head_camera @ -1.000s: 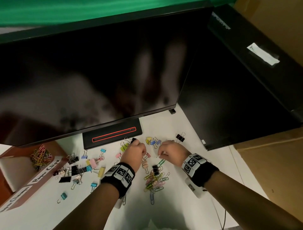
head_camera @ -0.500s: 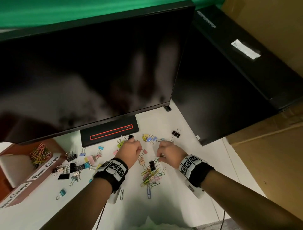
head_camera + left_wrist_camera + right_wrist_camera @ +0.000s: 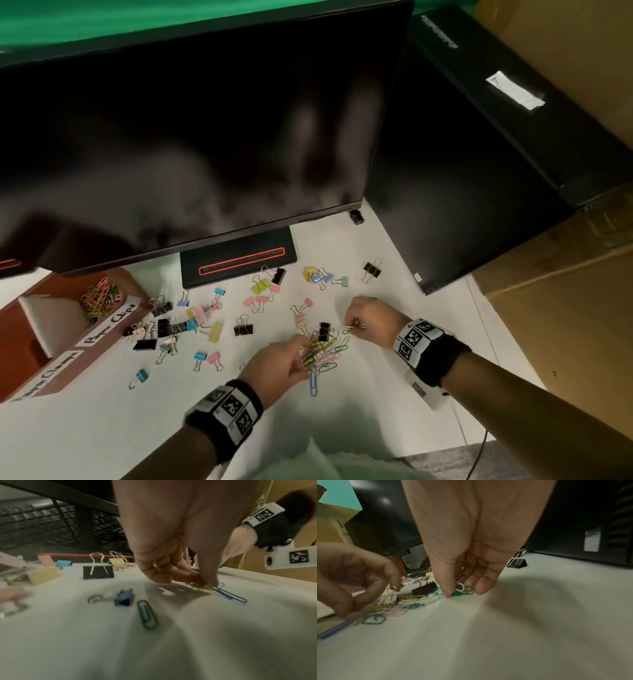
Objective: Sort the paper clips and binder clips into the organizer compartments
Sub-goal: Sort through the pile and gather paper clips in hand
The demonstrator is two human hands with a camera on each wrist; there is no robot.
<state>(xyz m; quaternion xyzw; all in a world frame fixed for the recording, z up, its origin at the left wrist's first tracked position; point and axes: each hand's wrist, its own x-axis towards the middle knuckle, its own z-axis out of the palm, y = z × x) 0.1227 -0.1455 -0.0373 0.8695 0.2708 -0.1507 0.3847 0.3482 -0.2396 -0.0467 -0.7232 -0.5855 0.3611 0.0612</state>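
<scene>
With my left hand (image 3: 277,363) pinching into the tangled paper clips (image 3: 320,356) on the white surface (image 3: 102,428) and my right hand (image 3: 371,317) pinching a green clip (image 3: 453,593), I judged them light, springy wire, best nipped by the loop.

Head view looks steeply down from above; both wrist views skim the desk (image 3: 102,428), sharing the paper-clip pile (image 3: 320,353).

Organizer (image 3: 44,346) left of binder clips (image 3: 164,325) (paper clips (image 3: 322,356) right).
</scene>
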